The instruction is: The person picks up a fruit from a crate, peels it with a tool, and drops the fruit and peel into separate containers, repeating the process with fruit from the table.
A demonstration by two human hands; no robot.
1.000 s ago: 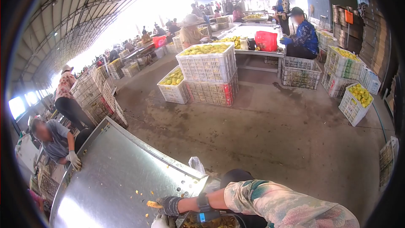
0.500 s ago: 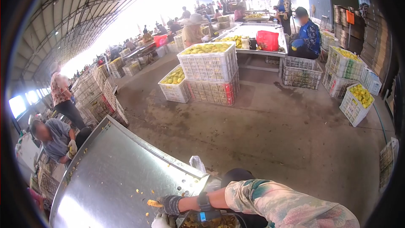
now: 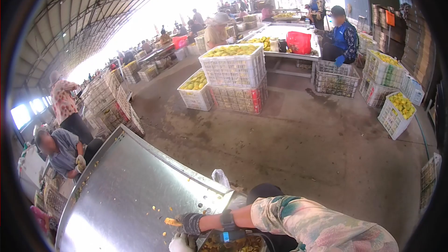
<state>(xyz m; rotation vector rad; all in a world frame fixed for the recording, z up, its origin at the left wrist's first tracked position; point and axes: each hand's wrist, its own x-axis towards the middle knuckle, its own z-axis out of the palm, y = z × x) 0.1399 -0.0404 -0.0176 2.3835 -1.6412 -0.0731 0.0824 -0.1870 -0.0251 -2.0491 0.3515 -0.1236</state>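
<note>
My right hand (image 3: 190,223), in a dark grey glove with a watch on the wrist, is closed on a yellow-orange piece (image 3: 172,222) over the metal table (image 3: 126,191). Just below it, near the bottom edge, my left hand (image 3: 181,243) wears a whitish glove; its fingers look curled, and what they hold is too small to make out. Small yellow scraps (image 3: 154,207) lie on the metal beside the hands. A crate of brownish-yellow pieces (image 3: 242,243) is partly hidden beneath my right forearm.
Stacked white crates of yellow fruit (image 3: 232,65) stand ahead on the floor. A co-worker in grey (image 3: 65,151) sits across the table at left. Another in blue (image 3: 343,39) sits by a far table with a red bag (image 3: 298,42). A tilted fruit crate (image 3: 396,114) is at right.
Both hands have hardly moved; the view has shifted slightly. The co-worker in blue has lowered a gloved hand toward the crate. The standing person at far left has raised an arm.
</note>
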